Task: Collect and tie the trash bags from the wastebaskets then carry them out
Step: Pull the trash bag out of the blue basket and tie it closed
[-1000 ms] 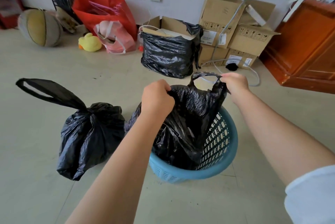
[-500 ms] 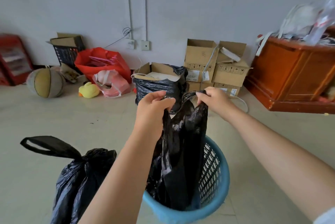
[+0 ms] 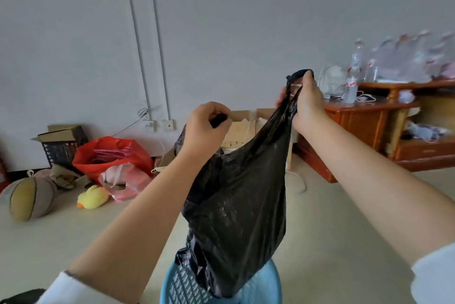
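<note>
A black trash bag (image 3: 236,205) is held up in mid-air by both hands, its bottom hanging just inside the rim of a blue wastebasket (image 3: 261,289) at the near edge of the floor. One bag handle is pinched in the left hand (image 3: 204,128), fingers curled tight round it; the other handle is gripped by the right hand (image 3: 306,99), held higher and further right, w/ the loop sticking out above the fist. So both grips are closed on the bag handles, and the bag mouth is stretched betw. them.

Far left, along the wall, a red bag (image 3: 113,156) and a pink bag (image 3: 123,180) are seen on the floor, w/ a yellow duck toy (image 3: 92,197) just beside the pink one and a worn ball (image 3: 29,200) further left. A dark crate (image 3: 61,148) stands behind the red bag. Cardboard boxes (image 3: 243,126) are partly hidden behind the hands. At right, a wooden cabinet (image 3: 369,126) carries plastic bottles (image 3: 354,77), blurred.
</note>
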